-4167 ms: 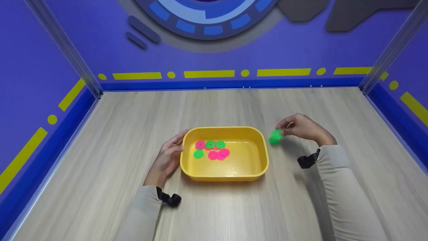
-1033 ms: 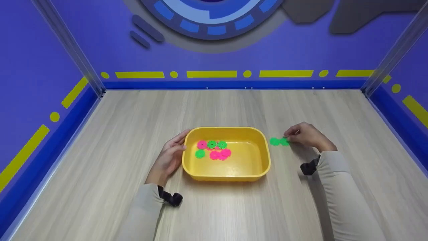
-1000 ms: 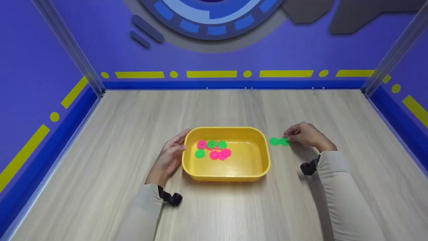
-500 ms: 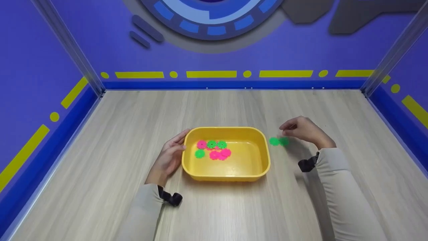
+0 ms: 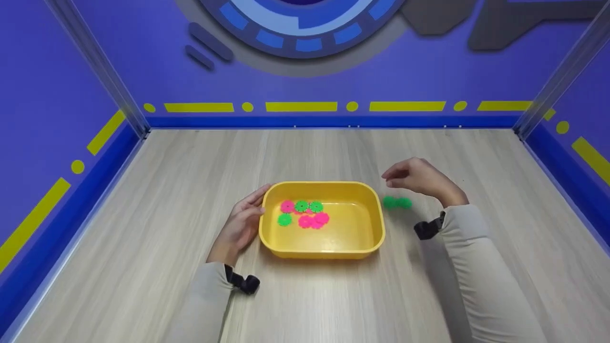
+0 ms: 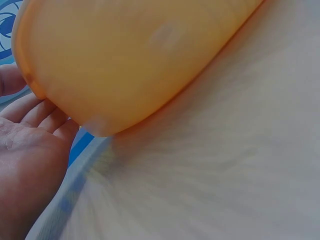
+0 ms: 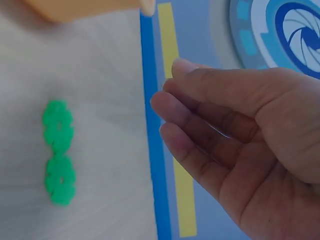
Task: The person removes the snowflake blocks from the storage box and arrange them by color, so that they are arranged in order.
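Observation:
My left hand holds the left end of a yellow plastic tub, thumb at the rim and fingers along the outer wall. The left wrist view shows the same hand against the tub's side. To the right of the tub, two green snowflake discs lie joined edge to edge on the table. Above and behind them hovers my right hand, fingers loosely bent. Nothing is between its fingertips in the right wrist view, where the joined green discs lie apart from the hand.
In the tub's left half lie several loose discs, among them pink discs and a single green disc. A wooden table carries the tub. Blue-purple panels stand at its back and both sides.
The right hand held the green discs, set them flat beside the tub, let go, and has since risen up and to the left. The left hand and the tub have stayed put.

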Tool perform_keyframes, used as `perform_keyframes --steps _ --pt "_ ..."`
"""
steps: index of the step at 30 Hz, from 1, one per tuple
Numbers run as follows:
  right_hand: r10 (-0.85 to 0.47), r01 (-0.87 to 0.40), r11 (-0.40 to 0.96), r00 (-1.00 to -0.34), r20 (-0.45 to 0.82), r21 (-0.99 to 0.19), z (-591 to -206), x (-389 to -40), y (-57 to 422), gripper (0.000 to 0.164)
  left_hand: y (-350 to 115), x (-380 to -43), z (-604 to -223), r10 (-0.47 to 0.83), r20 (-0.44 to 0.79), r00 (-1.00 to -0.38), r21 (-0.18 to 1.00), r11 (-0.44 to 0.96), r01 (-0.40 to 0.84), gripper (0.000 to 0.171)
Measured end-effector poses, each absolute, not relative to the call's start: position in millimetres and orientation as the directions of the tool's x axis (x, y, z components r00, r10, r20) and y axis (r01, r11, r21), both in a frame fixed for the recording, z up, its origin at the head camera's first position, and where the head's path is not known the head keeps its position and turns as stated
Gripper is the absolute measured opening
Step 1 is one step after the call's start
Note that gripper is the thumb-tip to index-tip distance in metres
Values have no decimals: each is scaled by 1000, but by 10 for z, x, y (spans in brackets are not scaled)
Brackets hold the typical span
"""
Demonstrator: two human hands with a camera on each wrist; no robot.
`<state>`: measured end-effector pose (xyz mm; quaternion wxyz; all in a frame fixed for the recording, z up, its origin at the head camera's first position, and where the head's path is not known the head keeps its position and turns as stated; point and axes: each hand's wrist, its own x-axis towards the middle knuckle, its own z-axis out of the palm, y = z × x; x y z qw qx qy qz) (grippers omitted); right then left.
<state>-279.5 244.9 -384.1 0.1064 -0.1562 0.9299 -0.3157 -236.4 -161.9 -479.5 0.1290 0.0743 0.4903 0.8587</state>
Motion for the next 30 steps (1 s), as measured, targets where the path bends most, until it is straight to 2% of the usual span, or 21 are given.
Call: perform_keyframes --steps 6,15,24,30 --pt "-398 -264 740 -913 -86 -618 -3750 -2811 2256 22 -1622 -2362 -4791 300 3 -954 866 -477 -147 63" --pt "-445 -270 744 -883 -151 -611 -3672 -2822 1959 24 -1619 -2364 -4786 297 2 -955 866 -478 -147 64" --pt "-522 -333 713 -840 -150 -617 -3714 -2848 1737 26 -1622 -2361 -4808 297 5 -955 867 -477 -143 65" --pt "-534 -318 722 -821 -202 -615 -3756 -2864 1602 27 -1618 -2368 -4805 292 16 -956 879 -460 -126 65"
